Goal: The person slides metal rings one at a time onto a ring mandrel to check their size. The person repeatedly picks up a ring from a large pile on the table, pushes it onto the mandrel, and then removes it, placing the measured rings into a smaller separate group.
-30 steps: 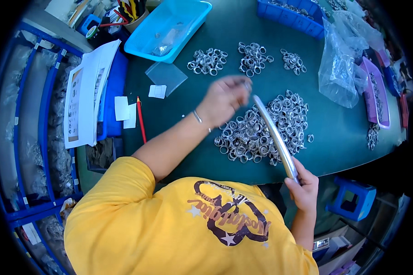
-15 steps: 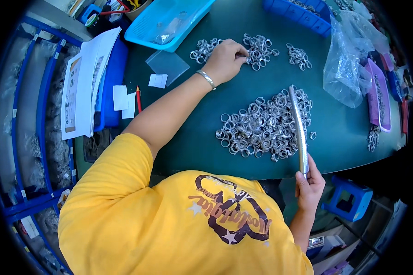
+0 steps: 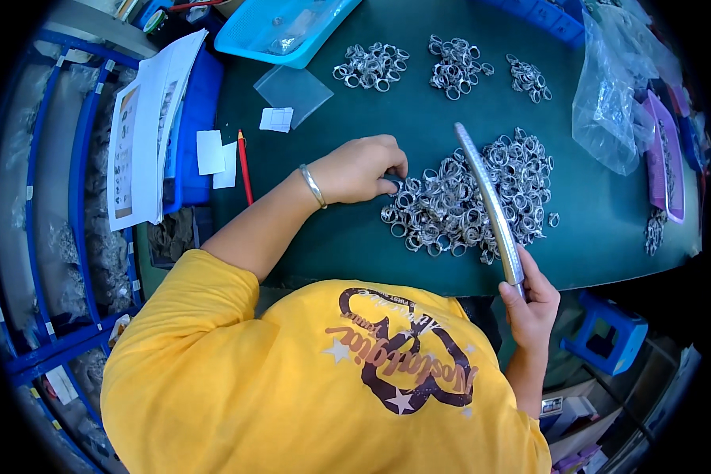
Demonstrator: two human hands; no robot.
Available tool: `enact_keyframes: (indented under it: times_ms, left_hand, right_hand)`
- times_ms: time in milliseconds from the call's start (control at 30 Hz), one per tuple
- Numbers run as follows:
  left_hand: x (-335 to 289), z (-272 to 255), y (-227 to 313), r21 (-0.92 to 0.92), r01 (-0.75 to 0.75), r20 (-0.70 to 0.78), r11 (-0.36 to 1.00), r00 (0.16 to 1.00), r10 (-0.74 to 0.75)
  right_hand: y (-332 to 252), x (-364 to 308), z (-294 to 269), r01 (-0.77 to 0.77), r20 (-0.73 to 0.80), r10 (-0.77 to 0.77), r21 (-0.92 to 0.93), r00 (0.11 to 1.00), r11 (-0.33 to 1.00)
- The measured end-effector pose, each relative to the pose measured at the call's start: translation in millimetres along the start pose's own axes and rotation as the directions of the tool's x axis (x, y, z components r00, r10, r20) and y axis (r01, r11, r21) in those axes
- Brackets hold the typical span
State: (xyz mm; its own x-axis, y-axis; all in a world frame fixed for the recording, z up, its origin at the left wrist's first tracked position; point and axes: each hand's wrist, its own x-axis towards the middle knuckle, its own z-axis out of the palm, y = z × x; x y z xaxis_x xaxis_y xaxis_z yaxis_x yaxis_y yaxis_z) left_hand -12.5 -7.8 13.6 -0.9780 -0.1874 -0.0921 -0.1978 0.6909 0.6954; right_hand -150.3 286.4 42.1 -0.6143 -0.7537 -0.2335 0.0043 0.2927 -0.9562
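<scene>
My right hand (image 3: 532,302) grips the lower end of a ring mandrel (image 3: 488,201), a tapered metal stick with marks along it. The mandrel slants up and left over a large pile of silver-coloured metal rings (image 3: 517,170). At the pile's left edge is my left hand (image 3: 363,170), a bangle on its wrist. Its fingers are curled down and the thumb meets a ring there; the fingertips are partly hidden. Beyond lie three smaller ring heaps, at left (image 3: 371,66), middle (image 3: 455,66) and right (image 3: 528,78).
A light blue basket (image 3: 286,54) stands at the far left, near a clear plastic sheet (image 3: 304,93), paper slips (image 3: 276,119) and a red pencil (image 3: 245,170). Papers (image 3: 146,142) lean on a blue bin at left. A plastic bag (image 3: 608,103) and pink basket (image 3: 657,166) are at right.
My left hand has come back from the far heaps to the left edge of the large pile. The mandrel has tilted further left in my right hand. The whole view has shifted slightly.
</scene>
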Motion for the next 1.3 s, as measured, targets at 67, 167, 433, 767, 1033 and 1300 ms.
enact_keyframes:
  times_ms: [67, 167, 433, 767, 1033, 1300]
  left_hand:
    - [-3.6, 5.7, -5.7, 0.107, -0.058, -0.034, 0.993, 0.998, 0.062]
    - [-4.5, 1.6, 1.0, 0.030, -0.002, -0.091, 1.000, 0.996, 0.005]
    - [-5.5, 7.9, 11.3, -0.936, 0.054, -0.072, 0.347, 0.938, -0.339]
    - [1.5, 15.6, 0.9, -0.466, 0.110, -0.376, 0.878, 0.873, -0.310]
    - [18.9, 28.0, -1.9, 0.164, -0.008, -0.484, 0.986, 0.871, 0.087]
    - [12.5, 10.9, 4.4, -0.999, -0.033, -0.033, 0.007, 0.910, -0.414]
  right_hand:
    - [1.2, -1.1, 1.4, 0.081, 0.036, -0.079, -0.071, 0.996, 0.994]
    - [0.6, -2.0, 1.8, 0.126, 0.049, -0.122, -0.094, 0.991, 0.988]
    - [-0.1, -3.2, 5.7, 0.183, 0.070, -0.173, -0.173, 0.982, 0.968]
    - [1.3, -2.2, 5.1, 0.279, 0.087, -0.265, -0.336, 0.960, 0.900]
    - [-5.1, 0.0, 5.2, 0.257, 0.043, -0.256, -0.305, 0.966, 0.917]
    - [-3.5, 0.5, 4.8, 0.260, 0.092, -0.243, -0.332, 0.966, 0.907]
